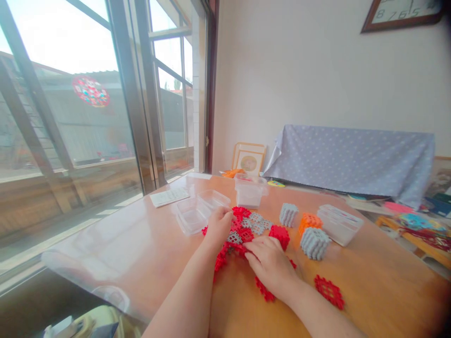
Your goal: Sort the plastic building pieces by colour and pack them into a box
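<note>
A flat patch of interlocked red and grey plastic tiles [246,227] lies on the wooden table [369,291]. My left hand [218,226] rests on its left edge, fingers curled over the red tiles. My right hand [269,265] presses on the near edge, fingers bent onto a red tile. Loose red tiles lie by my right wrist, one [329,291] to the right and one [264,288] partly under the hand. Past the patch stand a red cube [280,234], an orange cube [310,221] and two grey cubes [314,242] [289,214].
Clear plastic tubs sit at the far left [192,218], behind the patch [249,190] and at the right [339,224]. A paper slip [169,196] lies near the window. A cloth-covered piece of furniture [352,159] and a framed picture [248,159] stand by the wall.
</note>
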Action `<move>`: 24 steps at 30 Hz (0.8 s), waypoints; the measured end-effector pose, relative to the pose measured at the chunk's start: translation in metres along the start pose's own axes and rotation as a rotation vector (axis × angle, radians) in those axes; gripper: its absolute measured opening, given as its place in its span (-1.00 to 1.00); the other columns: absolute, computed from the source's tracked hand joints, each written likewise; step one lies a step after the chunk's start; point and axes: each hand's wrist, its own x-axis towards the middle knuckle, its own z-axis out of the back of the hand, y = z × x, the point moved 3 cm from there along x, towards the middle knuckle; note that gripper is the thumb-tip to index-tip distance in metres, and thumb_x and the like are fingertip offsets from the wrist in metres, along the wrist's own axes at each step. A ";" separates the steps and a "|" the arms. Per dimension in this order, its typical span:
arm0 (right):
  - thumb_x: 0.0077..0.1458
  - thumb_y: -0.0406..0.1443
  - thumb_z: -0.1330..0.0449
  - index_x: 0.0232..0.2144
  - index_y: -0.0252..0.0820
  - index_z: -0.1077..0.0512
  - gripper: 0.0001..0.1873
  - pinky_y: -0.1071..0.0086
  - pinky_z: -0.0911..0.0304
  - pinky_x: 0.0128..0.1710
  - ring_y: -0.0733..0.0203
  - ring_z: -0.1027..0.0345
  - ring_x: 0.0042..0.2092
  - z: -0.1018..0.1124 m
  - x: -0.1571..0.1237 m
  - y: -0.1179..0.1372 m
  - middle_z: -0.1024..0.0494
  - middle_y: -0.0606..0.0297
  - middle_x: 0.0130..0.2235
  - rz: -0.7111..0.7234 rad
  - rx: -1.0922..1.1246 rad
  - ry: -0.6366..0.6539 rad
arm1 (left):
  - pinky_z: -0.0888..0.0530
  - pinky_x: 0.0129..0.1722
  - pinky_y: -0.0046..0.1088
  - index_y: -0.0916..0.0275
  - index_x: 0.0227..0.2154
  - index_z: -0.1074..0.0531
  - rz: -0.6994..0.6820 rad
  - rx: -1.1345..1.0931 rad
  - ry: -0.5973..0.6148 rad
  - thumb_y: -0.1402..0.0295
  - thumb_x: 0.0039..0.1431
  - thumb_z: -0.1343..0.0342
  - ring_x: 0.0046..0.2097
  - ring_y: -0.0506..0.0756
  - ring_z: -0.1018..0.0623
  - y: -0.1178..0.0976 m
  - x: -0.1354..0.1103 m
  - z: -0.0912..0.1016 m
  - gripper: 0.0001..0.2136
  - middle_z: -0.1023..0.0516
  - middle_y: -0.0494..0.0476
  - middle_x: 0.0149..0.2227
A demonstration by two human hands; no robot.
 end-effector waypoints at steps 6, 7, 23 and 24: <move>0.29 -0.17 -0.06 -0.07 -0.05 -0.53 -0.70 0.21 -0.33 -0.07 0.08 -0.46 -0.10 -0.005 0.009 -0.030 -0.60 0.19 -0.16 -0.256 0.157 -0.160 | -0.37 -0.38 -0.47 0.25 -0.34 -0.45 -0.027 0.030 -0.001 0.30 0.08 -0.04 -0.41 0.03 -0.50 0.009 0.005 -0.001 -0.84 -0.58 0.09 -0.41; 0.29 -0.15 -0.05 -0.04 -0.05 -0.52 -0.68 0.21 -0.34 -0.05 0.09 -0.47 -0.08 -0.009 0.010 -0.034 -0.60 0.19 -0.13 -0.278 0.199 -0.160 | -0.37 -0.37 -0.47 0.25 -0.34 -0.45 -0.040 0.031 -0.003 0.30 0.09 -0.04 -0.41 0.03 -0.50 0.011 0.005 -0.001 -0.84 -0.58 0.09 -0.41; 0.20 -0.26 -0.20 -0.39 -0.07 -0.49 -0.89 0.26 -0.17 -0.11 0.11 -0.29 -0.13 -0.001 0.003 0.007 -0.48 0.28 -0.27 -0.003 -0.214 0.065 | -0.34 -0.36 -0.48 0.25 -0.32 -0.52 -0.103 0.162 -0.044 0.34 0.10 -0.08 -0.41 0.03 -0.45 0.007 0.001 0.000 -0.84 -0.52 0.03 -0.46; 0.20 -0.26 -0.20 -0.37 -0.07 -0.49 -0.90 0.26 -0.16 -0.11 0.11 -0.29 -0.12 -0.002 0.003 0.007 -0.48 0.27 -0.26 -0.005 -0.230 0.079 | -0.34 -0.36 -0.48 0.25 -0.32 -0.52 -0.104 0.160 -0.042 0.34 0.10 -0.09 -0.41 0.03 -0.45 0.006 0.000 0.000 -0.84 -0.52 0.03 -0.47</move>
